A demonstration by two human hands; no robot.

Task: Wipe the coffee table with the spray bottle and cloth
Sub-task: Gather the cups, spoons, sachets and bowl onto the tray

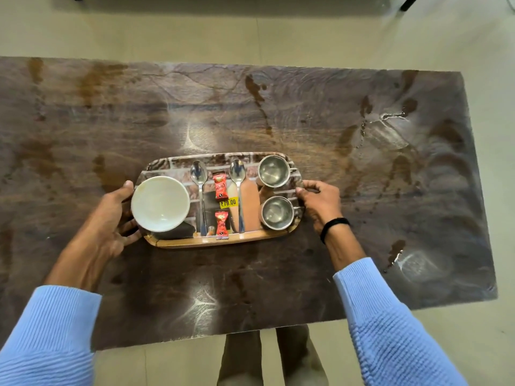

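A dark brown marbled coffee table (278, 112) fills the head view, with wet streaks and smears near its right side. A printed oblong tray (195, 241) sits in the middle near the front. My left hand (111, 218) grips the tray's left end beside a white bowl (160, 203). My right hand (320, 203) grips the tray's right end beside two steel cups (274, 171) (276, 213). No spray bottle or cloth is in view.
On the tray lie two spoons (199, 176) (238, 174), two red sachets (220, 186) (222, 224) and a yellow price sticker (228, 202). Pale tiled floor (250, 37) surrounds the table. My legs stand at the table's near edge.
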